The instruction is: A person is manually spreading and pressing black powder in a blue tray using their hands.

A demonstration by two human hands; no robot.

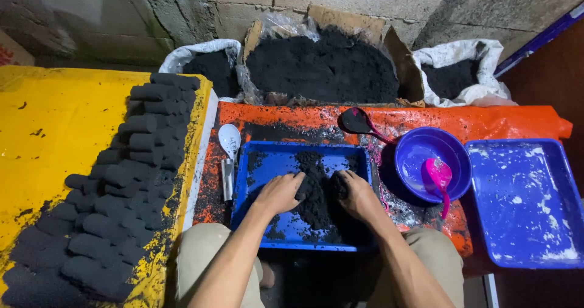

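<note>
Both forearms reach forward over my knees. My left hand [278, 193] and right hand [359, 193] rest in the blue tray [255, 223], fingers curled and pressed into the black powder pile [314, 192] from either side. Left of the tray lie a white scoop [229, 140] and stacked black cylinders [121, 192] on the yellow tabletop [55, 137]. Right stands a purple bowl [420, 153].

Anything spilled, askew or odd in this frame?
Yes: black powder is spilled over the orange sheet around the blue tray, outside it. Both hands, left hand and right hand, press the pile inside.
</note>
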